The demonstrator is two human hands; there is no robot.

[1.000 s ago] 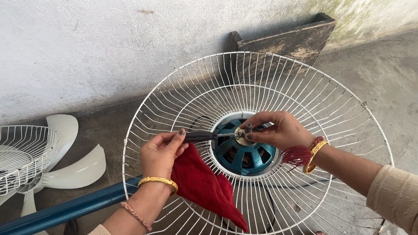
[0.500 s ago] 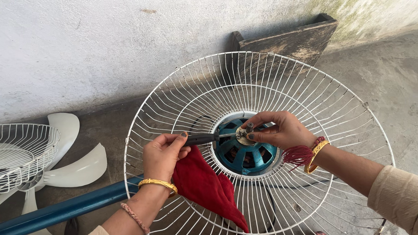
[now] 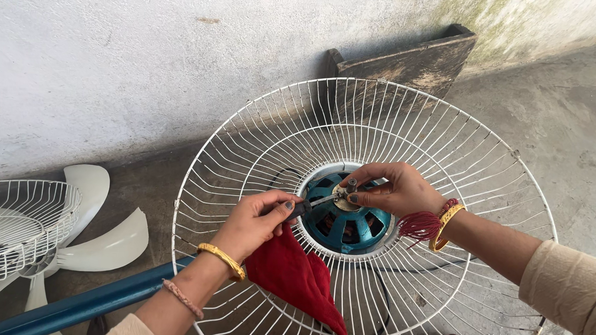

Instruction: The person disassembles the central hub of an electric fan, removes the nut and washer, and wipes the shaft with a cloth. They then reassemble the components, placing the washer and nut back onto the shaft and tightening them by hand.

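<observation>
White wire fan guard (image 3: 447, 127), teal-blue motor housing (image 3: 345, 226), red cloth (image 3: 293, 278), blue pole (image 3: 84, 305), white fan blades (image 3: 104, 236), second white guard (image 3: 14, 225), gold bangles, red tassel (image 3: 417, 225), grey floor (image 3: 568, 126), whitish wall (image 3: 115, 59).

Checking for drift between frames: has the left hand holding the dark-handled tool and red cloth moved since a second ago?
No. The left hand stays at the same spot left of the teal motor hub, tool tip at the hub centre, inside the white wire fan guard.

The right hand (image 3: 394, 190) covers the motor shaft's tip and the screwdriver (image 3: 310, 205) blade's end. The red cloth (image 3: 293, 276) hides guard wires. The blue pole (image 3: 84, 305), detached grille (image 3: 14, 225) and white blades (image 3: 104, 236) run off-frame.
</observation>
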